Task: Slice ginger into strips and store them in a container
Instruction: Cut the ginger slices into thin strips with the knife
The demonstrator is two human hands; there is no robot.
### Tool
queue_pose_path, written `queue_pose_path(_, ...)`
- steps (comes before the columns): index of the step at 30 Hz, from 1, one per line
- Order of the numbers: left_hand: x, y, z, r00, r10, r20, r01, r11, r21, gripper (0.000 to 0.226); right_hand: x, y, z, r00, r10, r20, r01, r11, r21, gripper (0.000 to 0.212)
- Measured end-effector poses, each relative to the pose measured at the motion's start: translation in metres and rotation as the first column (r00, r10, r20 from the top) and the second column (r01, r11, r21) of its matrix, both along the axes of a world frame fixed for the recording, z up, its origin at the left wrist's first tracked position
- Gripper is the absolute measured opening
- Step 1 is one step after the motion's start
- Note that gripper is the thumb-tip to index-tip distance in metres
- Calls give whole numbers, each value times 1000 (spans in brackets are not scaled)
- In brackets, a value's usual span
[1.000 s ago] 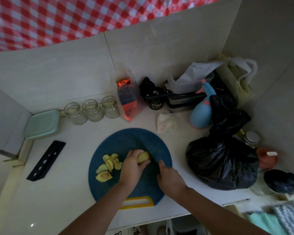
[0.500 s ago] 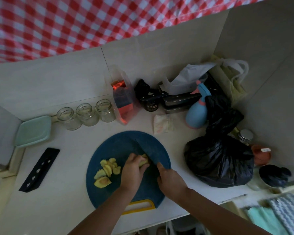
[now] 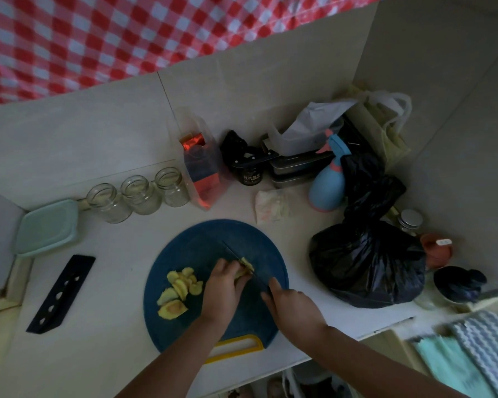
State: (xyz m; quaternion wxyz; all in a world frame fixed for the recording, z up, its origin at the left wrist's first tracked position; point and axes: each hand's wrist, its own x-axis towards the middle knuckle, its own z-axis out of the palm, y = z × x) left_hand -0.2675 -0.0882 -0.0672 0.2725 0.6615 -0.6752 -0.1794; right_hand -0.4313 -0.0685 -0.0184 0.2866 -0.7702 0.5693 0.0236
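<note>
Our left hand (image 3: 223,285) pins the ginger (image 3: 246,268) on the board (image 3: 196,245), fingers curled over it. Our right hand (image 3: 292,305) grips the knife (image 3: 231,250), blade across the ginger. Slices (image 3: 179,291) sit just left.

Left hand (image 3: 224,285): back up, fingers curled down over pale yellow ginger piece (image 3: 246,268), pinning it at the fingertips; wrist straight.
Left forearm: bare, enters from near edge, slants toward far right.
Right hand (image 3: 292,304): back up, closed round handle of thin dark-bladed knife (image 3: 233,252); handle itself hidden in the fist. One finger stretched toward far left along the knife.
Right forearm: bare, enters from near right, slants toward far left.
Hands side by side, near each other, right one slightly nearer; contact between them not discernible. Slight blur on both.
</note>
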Motion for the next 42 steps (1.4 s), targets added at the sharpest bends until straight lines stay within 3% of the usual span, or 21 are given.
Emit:
queue_pose_path(10, 1, -4, 0, 999, -46, 16, 46, 999, -16, 19, -1, -3, 0, 997, 54, -50, -55, 998, -21, 36)
queue_pose_path(13, 2, -4, 0, 999, -49, 3, 49, 999, -13, 17, 0, -7, -1, 998, 47, -49, -45, 998, 35, 33)
queue_pose_path(18, 3, -5, -1, 999, -49, -22, 49, 999, -5, 17, 4, -10, 2, 994, 76, -79, -67, 992, 103, 48)
queue_pose_path(26, 6, -6, -3, 996, -66, -57, 64, 998, -25, 17, 2, -21, -8, 999, 42, 0, -41, 979, 198, 54)
queue_pose_path(30, 8, -5, -5, 996, -67, -57, 68, 998, 2, 16, -1, -22, -12, 1000, -7, 17, 3, 977, 213, 46)
queue_pose_path(35, 8, 0, -3, 994, -56, -90, 52, 998, -39, 16, -6, -32, -11, 974, -150, 173, 102, 960, 261, 25)
queue_pose_path(39, 5, 6, -1, 995, -33, -93, 27, 998, -62, 18, -8, -21, -8, 970, -157, 185, 124, 976, 177, 20)
queue_pose_path(42, 4, 6, 0, 994, -47, -99, 43, 998, -38, 16, -6, -9, -5, 992, -86, 90, 80, 995, 61, 29)
